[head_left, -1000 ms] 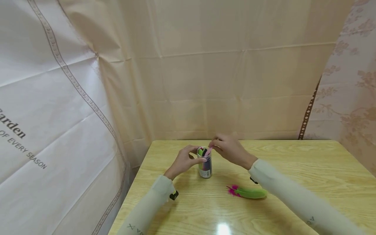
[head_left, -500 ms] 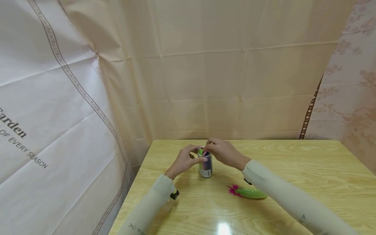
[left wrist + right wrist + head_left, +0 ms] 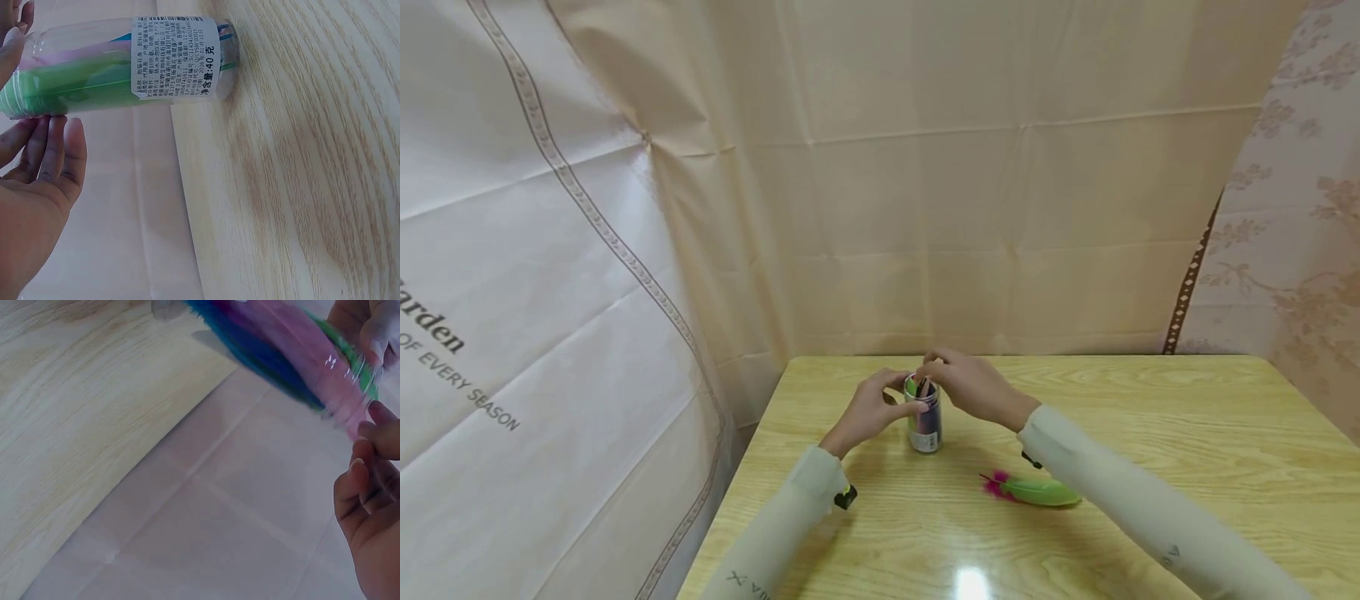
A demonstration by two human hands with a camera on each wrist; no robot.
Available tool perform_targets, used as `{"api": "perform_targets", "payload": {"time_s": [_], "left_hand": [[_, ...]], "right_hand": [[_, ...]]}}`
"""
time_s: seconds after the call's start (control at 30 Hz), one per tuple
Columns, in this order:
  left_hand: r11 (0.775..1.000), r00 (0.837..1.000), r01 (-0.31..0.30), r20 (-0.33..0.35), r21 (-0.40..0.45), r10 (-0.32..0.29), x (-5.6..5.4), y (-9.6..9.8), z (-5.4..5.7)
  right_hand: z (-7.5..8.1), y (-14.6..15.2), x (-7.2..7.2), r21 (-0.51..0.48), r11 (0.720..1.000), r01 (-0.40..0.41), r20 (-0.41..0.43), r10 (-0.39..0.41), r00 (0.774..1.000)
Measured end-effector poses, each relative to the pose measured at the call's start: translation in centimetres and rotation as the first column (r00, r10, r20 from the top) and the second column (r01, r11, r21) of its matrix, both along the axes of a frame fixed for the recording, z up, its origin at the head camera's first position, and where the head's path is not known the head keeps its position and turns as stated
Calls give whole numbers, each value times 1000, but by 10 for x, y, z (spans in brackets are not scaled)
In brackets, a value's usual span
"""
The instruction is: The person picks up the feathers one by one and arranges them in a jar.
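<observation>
A clear plastic jar [image 3: 927, 437] with a white printed label [image 3: 178, 59] stands upright on the table, holding green, blue and pink feathers. My left hand [image 3: 868, 412] grips it near the rim, thumb on the near side and fingers on the far side. At the mouth, my right hand [image 3: 973, 387] pinches the end of a pink feather [image 3: 331, 381], most of which lies inside the jar. The right fingertips are close to the rim. A green feather [image 3: 1041, 492] with a magenta fluffy base [image 3: 998, 486] lies on the table below the right forearm.
The wood-grain table [image 3: 1187, 450] ends at a back edge just beyond the jar. Behind it hangs a beige cloth [image 3: 962, 208]. A white printed sheet [image 3: 550, 333] hangs on the left, and a floral one [image 3: 1300, 250] on the right.
My right hand has moved left to the jar's mouth, lowering the pink feather into the jar. The left hand, the jar and the feather on the table have stayed in place.
</observation>
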State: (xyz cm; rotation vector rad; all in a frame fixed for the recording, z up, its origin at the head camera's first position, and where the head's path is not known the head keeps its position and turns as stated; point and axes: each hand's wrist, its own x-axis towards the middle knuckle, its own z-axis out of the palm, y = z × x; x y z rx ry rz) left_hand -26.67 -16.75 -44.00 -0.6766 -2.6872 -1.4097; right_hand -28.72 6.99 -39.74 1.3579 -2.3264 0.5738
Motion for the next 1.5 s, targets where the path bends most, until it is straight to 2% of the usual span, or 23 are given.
{"api": "perform_targets", "payload": {"time_s": [0.13,0.23,0.5,0.87,1.27,1.5], "left_hand": [[1000,1000,-7,-1,5,7,-1,1,0],[1000,1000,-8,-7,2,8,-1,2,0],[1000,1000,-12,7,8,12,0,1,3],[1000,1000,-9,-2,3,9,0,1,3],[1000,1000,-13,6,-3,13,0,1,1],[1000,1000,-13,9,0,13,1,2,1]], "right_hand": [[1,14,-3,-51,998,28,18,-27,999],[1,25,-5,-84,995,50,0,-50,999],[-5,55,-1,-88,991,102,-12,-104,995],[-31,95,13,-37,985,169,15,-168,986],[-54,128,36,12,979,203,104,-203,974],[-67,143,50,20,984,179,186,-180,966]]}}
